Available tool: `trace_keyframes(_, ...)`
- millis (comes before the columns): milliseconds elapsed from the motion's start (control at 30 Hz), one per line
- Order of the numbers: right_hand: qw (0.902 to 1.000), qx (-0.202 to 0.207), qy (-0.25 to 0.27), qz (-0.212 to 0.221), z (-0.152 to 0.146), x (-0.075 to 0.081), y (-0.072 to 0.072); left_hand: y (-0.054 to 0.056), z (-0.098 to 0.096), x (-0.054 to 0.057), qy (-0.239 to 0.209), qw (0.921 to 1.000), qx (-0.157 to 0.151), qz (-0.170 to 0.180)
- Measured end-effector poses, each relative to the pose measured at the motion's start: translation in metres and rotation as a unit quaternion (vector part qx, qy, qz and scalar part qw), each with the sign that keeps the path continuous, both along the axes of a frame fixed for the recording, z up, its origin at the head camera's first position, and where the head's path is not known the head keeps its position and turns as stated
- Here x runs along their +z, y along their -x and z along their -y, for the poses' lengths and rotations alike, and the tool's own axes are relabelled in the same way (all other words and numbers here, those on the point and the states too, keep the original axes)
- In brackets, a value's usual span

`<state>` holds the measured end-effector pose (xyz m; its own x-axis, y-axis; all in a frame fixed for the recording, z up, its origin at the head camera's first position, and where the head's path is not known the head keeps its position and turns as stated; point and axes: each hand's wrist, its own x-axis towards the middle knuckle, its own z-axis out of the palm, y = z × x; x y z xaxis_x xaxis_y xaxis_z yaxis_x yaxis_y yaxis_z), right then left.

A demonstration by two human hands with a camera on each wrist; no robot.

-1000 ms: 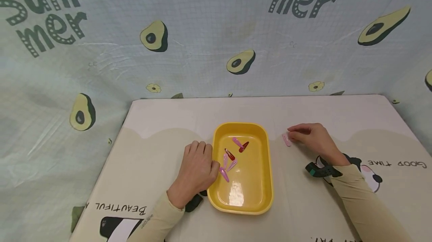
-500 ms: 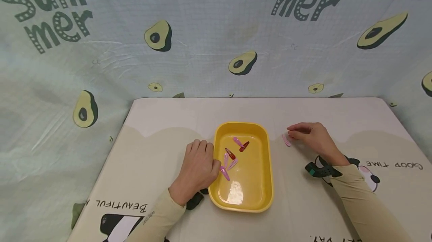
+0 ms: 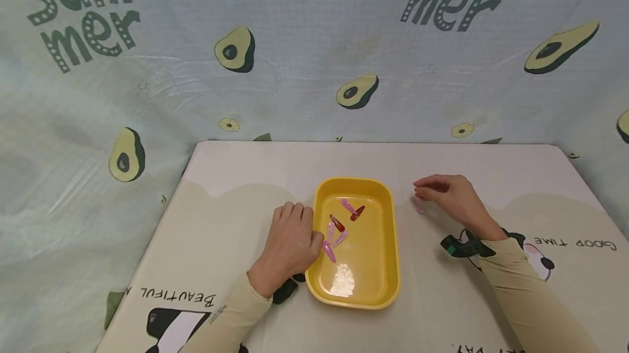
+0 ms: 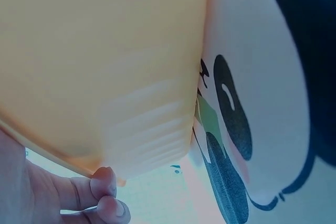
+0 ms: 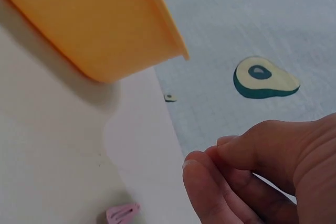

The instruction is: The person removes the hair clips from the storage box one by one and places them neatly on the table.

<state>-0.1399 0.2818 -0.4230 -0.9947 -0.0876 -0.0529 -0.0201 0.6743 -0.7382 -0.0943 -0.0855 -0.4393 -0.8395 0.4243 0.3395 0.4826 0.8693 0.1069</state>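
Observation:
A yellow plastic tray (image 3: 361, 293) stands on the table with several pink hair clips (image 3: 328, 252) and two red hair clips (image 3: 337, 223) inside. My left hand (image 3: 290, 241) grips its left rim; in the left wrist view, curled fingertips (image 4: 105, 182) show at the rim's edge. To the right of the tray, one pink hair clip (image 3: 418, 205) lies on the table, partly covered by my right hand (image 3: 454, 197) in the head view. The right wrist view shows this clip (image 5: 123, 213) apart from the bent fingers, and nothing is seen between them.
A pale printed cloth covers the table (image 3: 255, 170). Behind it hangs an avocado-patterned curtain (image 3: 295, 41). Dark camera straps sit at both wrists, the right one (image 3: 464, 246) plainly in sight.
My right hand has shifted slightly left and up, and now covers more of the loose pink hair clip. The left hand keeps its hold on the tray. The head view has tilted a little.

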Motion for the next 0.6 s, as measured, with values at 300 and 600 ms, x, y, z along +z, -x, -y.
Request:
trace_keyframes(300,1.0,0.006,0.006,0.001,0.012,0.013,0.001,0.001,0.002,-0.001,0.001,1.0,0.001,0.0)
trace_keyframes(600,0.9993,0.02,0.028,-0.012,0.033,0.025,0.003,0.002,0.001,-0.001,0.003,1.0,0.002,0.007)
